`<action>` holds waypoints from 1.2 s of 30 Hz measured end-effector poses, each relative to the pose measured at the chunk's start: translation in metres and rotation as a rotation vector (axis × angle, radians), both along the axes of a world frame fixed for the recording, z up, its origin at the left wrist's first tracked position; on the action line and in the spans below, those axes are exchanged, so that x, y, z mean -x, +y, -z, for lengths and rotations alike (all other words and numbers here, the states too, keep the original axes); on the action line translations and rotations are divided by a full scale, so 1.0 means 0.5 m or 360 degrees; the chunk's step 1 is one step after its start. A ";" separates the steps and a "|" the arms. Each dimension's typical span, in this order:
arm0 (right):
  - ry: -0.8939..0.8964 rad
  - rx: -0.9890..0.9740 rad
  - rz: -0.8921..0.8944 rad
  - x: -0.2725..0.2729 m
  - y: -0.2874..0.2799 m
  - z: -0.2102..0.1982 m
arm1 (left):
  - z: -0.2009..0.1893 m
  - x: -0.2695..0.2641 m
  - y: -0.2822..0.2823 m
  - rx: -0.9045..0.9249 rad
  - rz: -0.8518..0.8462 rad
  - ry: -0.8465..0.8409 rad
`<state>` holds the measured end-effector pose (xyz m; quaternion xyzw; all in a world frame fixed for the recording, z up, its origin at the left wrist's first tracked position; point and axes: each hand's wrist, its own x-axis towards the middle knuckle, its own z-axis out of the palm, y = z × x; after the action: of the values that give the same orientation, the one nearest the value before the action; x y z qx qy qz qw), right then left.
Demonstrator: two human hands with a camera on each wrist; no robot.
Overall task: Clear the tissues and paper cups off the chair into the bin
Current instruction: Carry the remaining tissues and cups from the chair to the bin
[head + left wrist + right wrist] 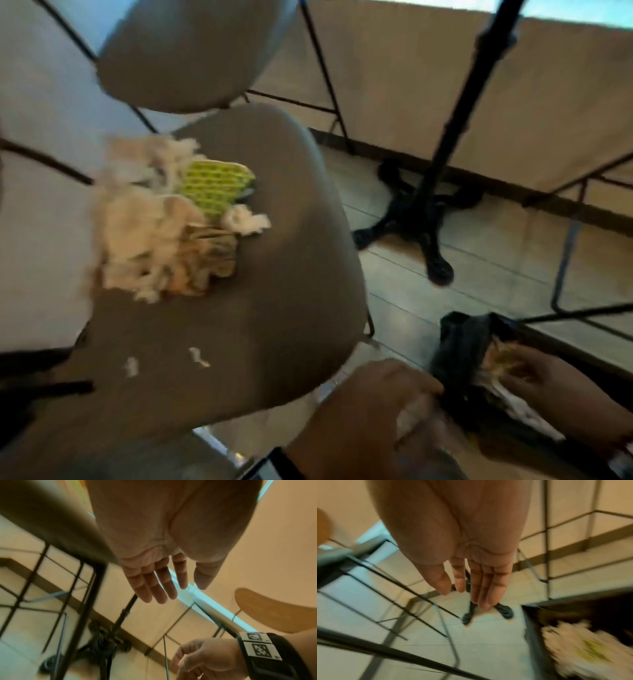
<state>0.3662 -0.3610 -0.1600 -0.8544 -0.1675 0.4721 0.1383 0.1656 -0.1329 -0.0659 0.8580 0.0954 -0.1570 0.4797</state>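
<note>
We are standing between loads: both hands are down at the bin, the black-lined one on the floor just right of the chair, and neither is carrying anything that we can see. In the wrist views the left hand is showing straight, slightly spread fingers with nothing in them, and the right hand is likewise hanging flat with its fingers together and empty; the head view is too blurred to tell whether either hand is touching the liner. Some tissues and a scrap with yellow-green print are already lying inside the bin. Most of the job is waiting on the seat, though: a heap of crumpled tissues, a flattened green-checked cup and a brown ribbed cup lying against it, toward the chair's back, plus two small white scraps near the front edge. We judge the next move to be a reach back up and left to the heap, closing round a good handful so the light, loose tissue is not spilling on the way across, then collecting the two scraps last.
</note>
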 end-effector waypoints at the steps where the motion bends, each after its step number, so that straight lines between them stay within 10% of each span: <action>1: -0.0027 -0.0068 -0.0073 0.001 0.053 -0.045 | -0.031 0.032 0.030 0.0010 -0.0071 -0.0070; 11: -0.0465 -0.0730 -0.0479 0.075 0.529 -0.397 | -0.166 0.276 0.216 -0.0297 -0.0964 -0.0404; 21: -0.0559 -0.0560 -0.0912 0.110 0.810 -0.370 | -0.127 0.264 0.335 -0.0718 -0.1547 -0.0298; 29: -0.0555 -0.0378 -0.0977 0.117 0.821 -0.338 | -0.152 0.170 0.413 -0.0834 -0.1439 0.0174; 36: -0.0429 -0.0512 -0.0778 0.093 0.789 -0.329 | -0.096 0.144 0.435 -0.0667 -0.1472 -0.0010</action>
<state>0.3196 0.0334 0.0043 -0.8109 -0.4569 0.3413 0.1307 0.0938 0.0847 -0.0180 0.8042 0.4933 0.0968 0.3169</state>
